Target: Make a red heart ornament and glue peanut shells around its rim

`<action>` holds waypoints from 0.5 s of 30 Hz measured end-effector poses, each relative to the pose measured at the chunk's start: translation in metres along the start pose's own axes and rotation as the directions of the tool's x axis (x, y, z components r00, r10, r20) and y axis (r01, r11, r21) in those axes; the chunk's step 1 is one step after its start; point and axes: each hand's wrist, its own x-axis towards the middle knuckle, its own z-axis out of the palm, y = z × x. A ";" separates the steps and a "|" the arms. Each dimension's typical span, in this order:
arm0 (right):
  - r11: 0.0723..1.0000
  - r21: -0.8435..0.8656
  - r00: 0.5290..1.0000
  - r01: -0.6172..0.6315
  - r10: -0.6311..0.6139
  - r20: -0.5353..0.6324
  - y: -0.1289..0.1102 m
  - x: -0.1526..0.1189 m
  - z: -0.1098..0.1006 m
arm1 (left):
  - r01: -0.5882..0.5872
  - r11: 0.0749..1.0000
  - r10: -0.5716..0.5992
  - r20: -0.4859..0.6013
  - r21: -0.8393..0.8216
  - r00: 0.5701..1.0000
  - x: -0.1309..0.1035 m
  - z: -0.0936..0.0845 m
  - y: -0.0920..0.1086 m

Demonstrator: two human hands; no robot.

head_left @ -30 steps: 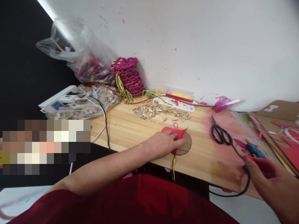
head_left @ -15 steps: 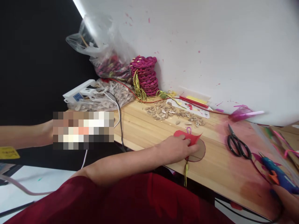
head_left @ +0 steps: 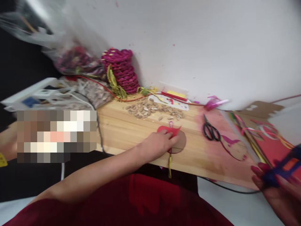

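My left hand (head_left: 160,143) lies on a round brown disc (head_left: 181,142) on the wooden table, its fingers over a red piece (head_left: 175,130) that covers part of the disc. A purple loop (head_left: 171,124) stands at the disc's top and a yellow-green tassel (head_left: 170,165) hangs from its lower edge. At the far right my right hand (head_left: 277,185) is wrapped round a blue glue gun (head_left: 282,168) with an orange part, blurred by motion. Black-handled scissors (head_left: 211,131) lie between the two hands.
Nut shells (head_left: 150,108) are spread behind the disc, near a magenta braided coil (head_left: 121,71) and plastic bags (head_left: 77,61). Another person's forearm (head_left: 8,141) reaches in at left beside a white power strip (head_left: 30,94). Cables cross the table (head_left: 122,131).
The view has turned to the right. My right hand has lifted the blue glue gun off the table. My left hand stays on the disc and red piece.
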 end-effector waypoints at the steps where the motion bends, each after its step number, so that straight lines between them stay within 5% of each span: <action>1: 0.958 0.239 0.987 -0.159 0.154 0.039 -0.017 -0.004 0.004 | 0.000 1.000 0.000 0.009 0.002 1.000 0.000 0.000 0.000; 3: 0.854 0.422 0.951 -0.304 0.296 0.088 -0.048 -0.014 0.016 | -0.001 1.000 0.001 -0.002 0.000 1.000 -0.001 0.001 -0.001; 7: 0.812 0.503 0.954 -0.295 0.277 0.112 -0.087 -0.030 0.040 | 0.004 1.000 -0.005 -0.011 -0.005 1.000 -0.003 0.008 -0.003; 15: 0.766 0.562 0.949 -0.312 0.218 0.229 -0.099 -0.038 0.055 | 0.026 1.000 -0.025 -0.078 0.007 0.997 -0.004 0.024 -0.010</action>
